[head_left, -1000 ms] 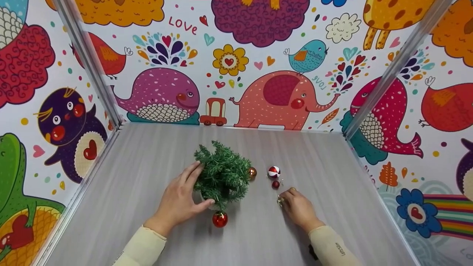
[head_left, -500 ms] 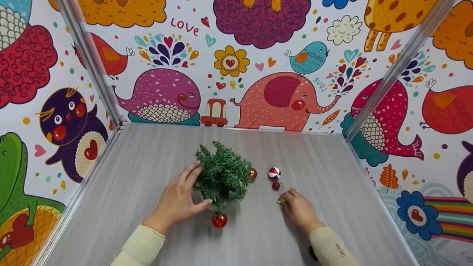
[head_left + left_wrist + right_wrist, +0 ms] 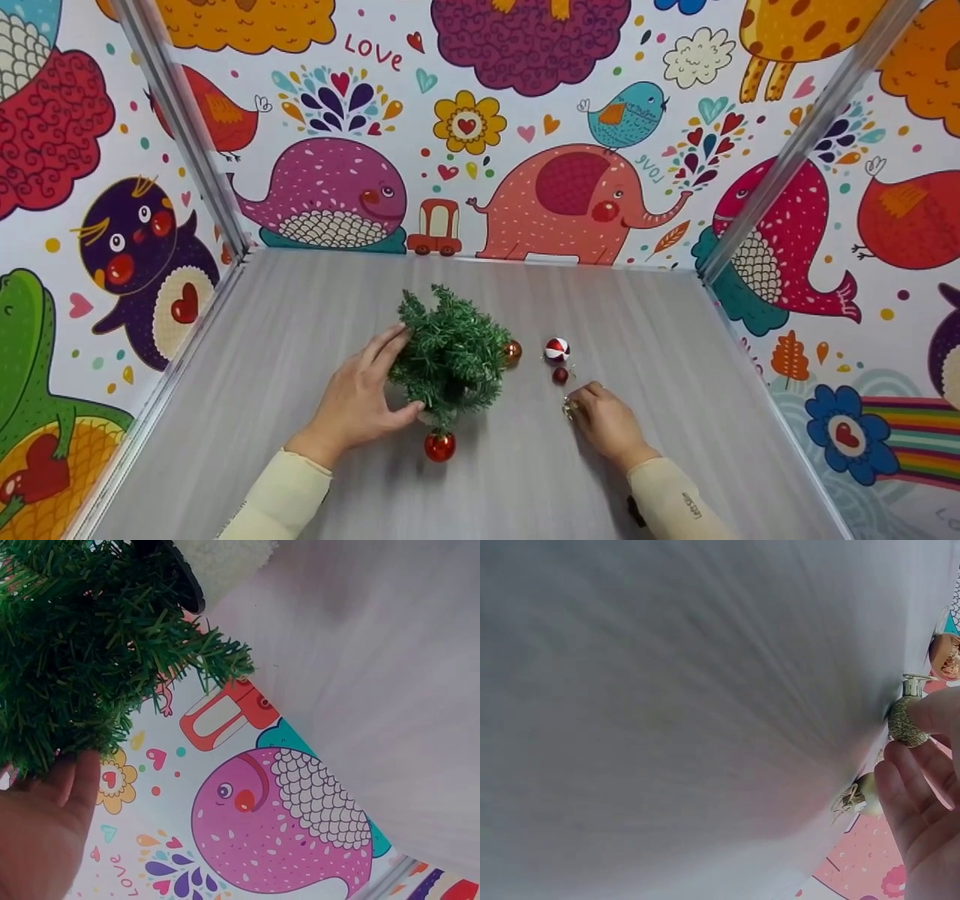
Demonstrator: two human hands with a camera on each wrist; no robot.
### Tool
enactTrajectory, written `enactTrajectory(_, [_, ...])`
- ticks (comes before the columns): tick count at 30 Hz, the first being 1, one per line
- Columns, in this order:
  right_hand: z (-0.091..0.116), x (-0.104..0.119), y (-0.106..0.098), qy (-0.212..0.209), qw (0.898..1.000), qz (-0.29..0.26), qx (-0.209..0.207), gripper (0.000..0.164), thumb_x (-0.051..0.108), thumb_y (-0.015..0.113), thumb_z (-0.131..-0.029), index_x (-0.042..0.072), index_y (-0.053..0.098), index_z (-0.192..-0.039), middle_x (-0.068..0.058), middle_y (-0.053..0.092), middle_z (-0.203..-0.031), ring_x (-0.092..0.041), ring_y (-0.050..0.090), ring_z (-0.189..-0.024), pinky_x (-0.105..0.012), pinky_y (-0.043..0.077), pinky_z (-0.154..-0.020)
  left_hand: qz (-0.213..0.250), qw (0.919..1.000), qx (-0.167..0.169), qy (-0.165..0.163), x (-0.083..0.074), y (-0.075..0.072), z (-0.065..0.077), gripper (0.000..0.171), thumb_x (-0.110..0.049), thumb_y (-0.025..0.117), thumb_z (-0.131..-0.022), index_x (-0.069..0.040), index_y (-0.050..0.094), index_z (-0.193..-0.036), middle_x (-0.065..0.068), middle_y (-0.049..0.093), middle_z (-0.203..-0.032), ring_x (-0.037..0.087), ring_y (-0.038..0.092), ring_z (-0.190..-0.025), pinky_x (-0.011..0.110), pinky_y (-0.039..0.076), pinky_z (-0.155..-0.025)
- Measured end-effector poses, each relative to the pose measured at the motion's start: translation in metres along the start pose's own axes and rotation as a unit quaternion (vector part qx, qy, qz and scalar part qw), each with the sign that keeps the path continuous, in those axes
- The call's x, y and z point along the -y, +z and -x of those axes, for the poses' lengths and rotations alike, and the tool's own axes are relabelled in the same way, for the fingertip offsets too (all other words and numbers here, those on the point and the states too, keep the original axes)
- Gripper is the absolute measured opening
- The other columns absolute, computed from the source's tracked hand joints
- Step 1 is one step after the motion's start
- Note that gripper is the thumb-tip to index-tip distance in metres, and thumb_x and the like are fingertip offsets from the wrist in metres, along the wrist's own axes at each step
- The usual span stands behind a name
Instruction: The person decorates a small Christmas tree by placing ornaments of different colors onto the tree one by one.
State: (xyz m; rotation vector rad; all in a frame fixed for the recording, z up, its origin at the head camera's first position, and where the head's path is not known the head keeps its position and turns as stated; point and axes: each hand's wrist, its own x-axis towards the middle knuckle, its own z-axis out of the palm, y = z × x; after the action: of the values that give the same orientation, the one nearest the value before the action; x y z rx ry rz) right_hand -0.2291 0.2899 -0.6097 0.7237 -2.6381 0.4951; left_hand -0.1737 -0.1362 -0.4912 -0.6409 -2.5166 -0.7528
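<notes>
A small green Christmas tree point(image 3: 450, 352) is on the table, seen from above. My left hand point(image 3: 360, 397) grips its left side, thumb in front and fingers in the branches; in the left wrist view the fingertips go behind the branches. A shiny red bauble point(image 3: 440, 447) hangs at the tree's near side, a copper bauble point(image 3: 512, 352) at its right. My right hand point(image 3: 609, 424) rests low over the table and pinches a gold glitter bauble point(image 3: 907, 722) between thumb and fingers; its metal cap and loop show in the right wrist view.
A red-and-white bauble point(image 3: 556, 349) and a small dark red bauble point(image 3: 560, 375) lie beyond my right hand. In the right wrist view, a pale gold bauble point(image 3: 867, 793) lies by the fingers. Cartoon-printed walls point(image 3: 450, 75) enclose the grey table point(image 3: 315, 292).
My left hand has shifted slightly left, and the tree's near side with the red bauble has swung a little left. The right hand has stayed in place.
</notes>
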Motion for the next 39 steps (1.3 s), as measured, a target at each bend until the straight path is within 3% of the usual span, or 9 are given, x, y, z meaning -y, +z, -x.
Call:
enactTrajectory(11, [0.000, 0.000, 0.000, -0.016, 1.000, 0.003, -0.023, 0.020, 0.002, 0.082, -0.079, 0.011, 0.072, -0.093, 0.000, 0.063, -0.091, -0.022, 0.066, -0.082, -0.041, 0.055, -0.070, 0.000, 1.0000, 0.008, -0.006, 0.001, -0.002, 0.000, 0.095, -0.048, 0.082, -0.074, -0.012, 0.041, -0.152, 0.005, 0.039, -0.155, 0.035, 0.058, -0.117, 0.054, 0.050, -0.091])
enactTrajectory(19, [-0.003, 0.011, -0.012, 0.003, 1.000, -0.014, -0.012, 0.025, 0.003, 0.082, -0.078, 0.013, 0.071, -0.098, 0.003, 0.064, -0.095, -0.017, 0.067, -0.083, -0.038, 0.056, -0.071, -0.008, 0.9999, 0.007, -0.007, 0.000, 0.000, 0.000, 0.096, -0.051, 0.081, -0.074, -0.012, 0.041, -0.152, 0.006, 0.039, -0.155, 0.034, 0.054, -0.124, 0.054, 0.048, -0.095])
enactTrajectory(32, [-0.024, 0.064, -0.039, -0.077, 0.989, -0.109, -0.063, 0.032, 0.001, 0.082, -0.079, 0.013, 0.071, -0.107, 0.005, 0.065, -0.103, -0.009, 0.065, -0.089, -0.032, 0.054, -0.076, -0.020, 0.9998, 0.003, -0.005, -0.002, 0.000, -0.001, 0.097, -0.053, 0.080, -0.074, -0.011, 0.041, -0.152, 0.008, 0.039, -0.155, 0.034, 0.052, -0.126, 0.054, 0.046, -0.097])
enactTrajectory(39, [-0.034, 0.096, -0.050, -0.086, 0.969, -0.226, -0.056, 0.030, 0.000, 0.077, -0.084, 0.010, 0.069, -0.112, 0.001, 0.066, -0.107, -0.010, 0.066, -0.086, -0.027, 0.057, -0.073, -0.023, 0.9997, -0.003, -0.003, -0.002, 0.001, 0.000, 0.095, -0.053, 0.080, -0.074, -0.010, 0.043, -0.150, 0.009, 0.040, -0.154, 0.035, 0.053, -0.125, 0.056, 0.047, -0.096])
